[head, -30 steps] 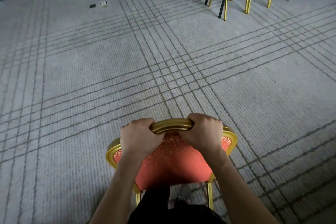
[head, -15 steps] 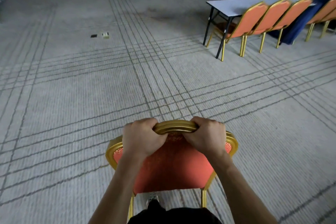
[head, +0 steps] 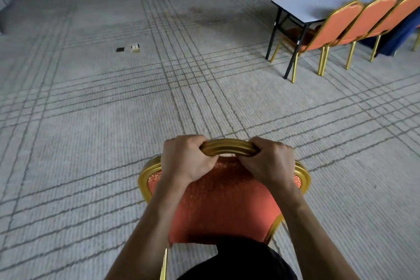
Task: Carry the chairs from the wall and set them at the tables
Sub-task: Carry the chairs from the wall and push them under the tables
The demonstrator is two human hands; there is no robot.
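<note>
Near chair (head: pixel 222 207) has a gold frame and an orange-red patterned back, seen from behind and above. The left hand (head: pixel 185 158) and right hand (head: pixel 269 161) both grip its curved top rail, close together. Far right there's a white-topped table (head: pixel 318 5) on black legs, with three chairs (head: pixel 372 18) of the same kind lined up along its near edge, backs facing this way.

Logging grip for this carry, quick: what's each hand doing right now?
Left hand: grips the top rail of the chair.
Right hand: grips the same rail, beside the left.
</note>
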